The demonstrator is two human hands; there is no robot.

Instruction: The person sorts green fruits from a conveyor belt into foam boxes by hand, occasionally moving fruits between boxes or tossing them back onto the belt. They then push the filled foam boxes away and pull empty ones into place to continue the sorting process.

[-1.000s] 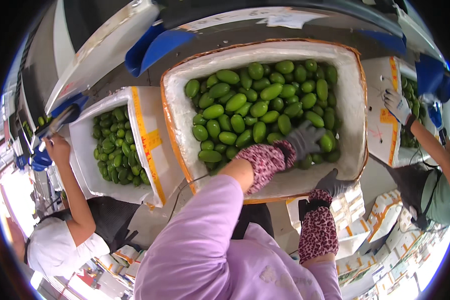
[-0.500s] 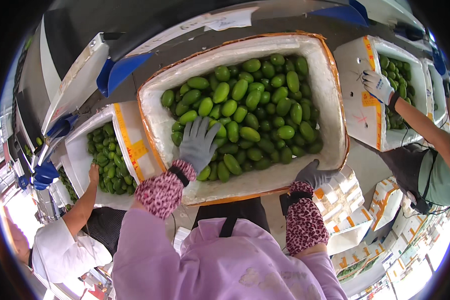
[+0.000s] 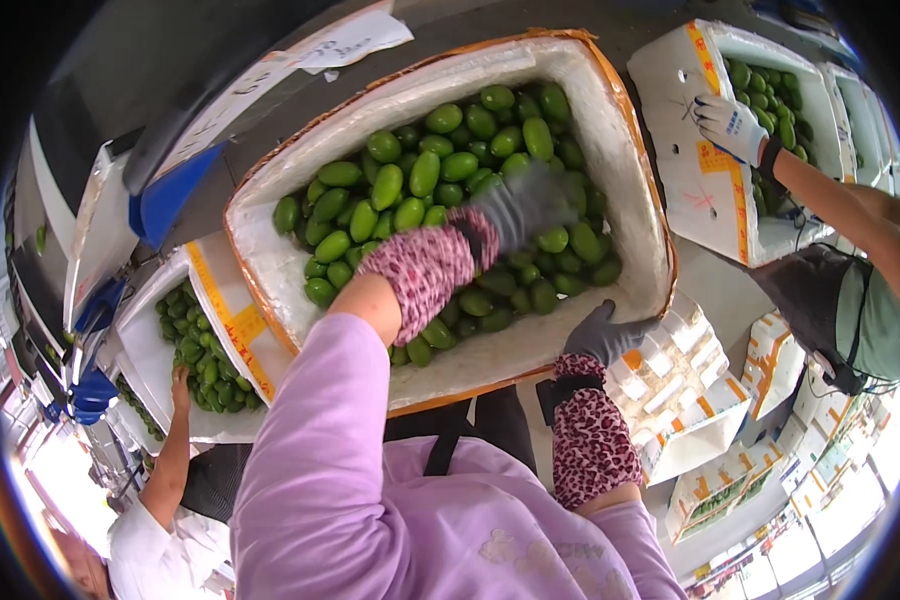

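"Shall we start at the fingers of the left hand in its grey glove (image 3: 523,207)?"

"They blur over the fruit, so we cannot tell whether they are wide, narrow or holding one."

"And the right hand, also grey-gloved (image 3: 610,335)?"

"We see it on the near rim, toward the right corner, thumb apart from the other fingers; how firmly it grips, we cannot tell."

"Which container is that?"

"The large, rectangular white foam box with an orange-brown edge (image 3: 638,230). Many smooth, oval green fruits (image 3: 387,187) lie inside, heaped in a loose layer below its walls."

"What do we find beyond it?"

"To the left, a white foam box with yellow-orange tape (image 3: 235,265) holds more green fruit, with a co-worker's bare hand (image 3: 180,378) at it. To the right, a similar taped white foam box (image 3: 670,150) also holds green fruit; a co-worker's white-gloved hand (image 3: 730,128) is at its edge."
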